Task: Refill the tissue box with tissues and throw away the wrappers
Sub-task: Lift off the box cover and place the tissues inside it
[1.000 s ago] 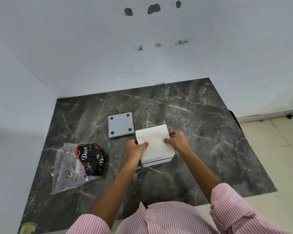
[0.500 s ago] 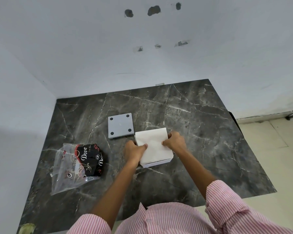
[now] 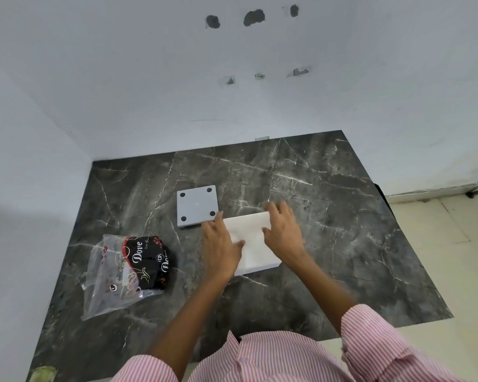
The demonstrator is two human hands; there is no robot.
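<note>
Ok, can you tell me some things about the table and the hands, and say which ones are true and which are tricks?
1. Both hands rest on the white tissues. True: the left hand and right hand press on them from either side.
2. The grey square lid is under the hands. False: it lies apart, just behind the left hand.
3. The plastic wrapper lies left of the hands. True.
4. The wrapper is in a bin. False: it lies on the dark marble table.
5. The lid has four dark dots, one at each corner. True.
</note>
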